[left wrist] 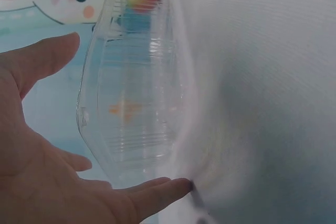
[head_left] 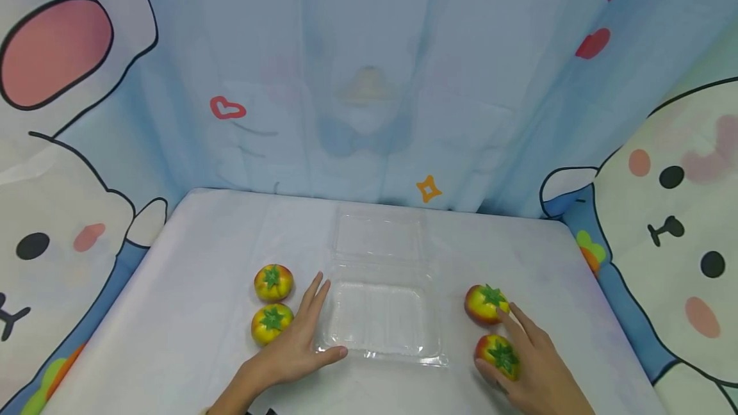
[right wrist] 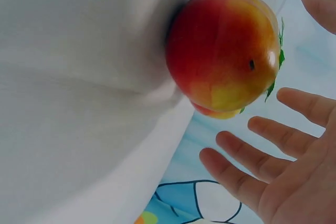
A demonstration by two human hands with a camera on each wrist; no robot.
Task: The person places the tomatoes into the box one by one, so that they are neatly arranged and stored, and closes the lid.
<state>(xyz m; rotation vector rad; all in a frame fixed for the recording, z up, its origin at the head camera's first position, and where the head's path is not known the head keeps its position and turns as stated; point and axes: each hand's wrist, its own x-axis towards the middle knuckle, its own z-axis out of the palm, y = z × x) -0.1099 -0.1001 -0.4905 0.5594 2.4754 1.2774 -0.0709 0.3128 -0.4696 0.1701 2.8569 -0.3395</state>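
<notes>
My left hand (head_left: 293,346) is spread with straight fingers beside the left edge of a clear plastic clamshell box (head_left: 377,319), whose lid (head_left: 377,235) lies folded back behind the base. In the left wrist view, the thumb and fingers stand apart around the near side of the box (left wrist: 126,93), gripping nothing. My right hand (head_left: 536,364) reaches over the nearer right tomato-like fruit (head_left: 498,356), red and yellow with green leaves. The right wrist view shows its fingers extended and apart from that fruit (right wrist: 223,51). Another such fruit (head_left: 484,303) lies just behind, near the fingertips.
Two more yellow-red fruits, a rear one (head_left: 273,283) and a front one (head_left: 271,324), sit left of the box, the front one close to my left hand. A white cloth (head_left: 190,312) covers the table. A blue cartoon curtain (head_left: 369,82) hangs behind and at the sides.
</notes>
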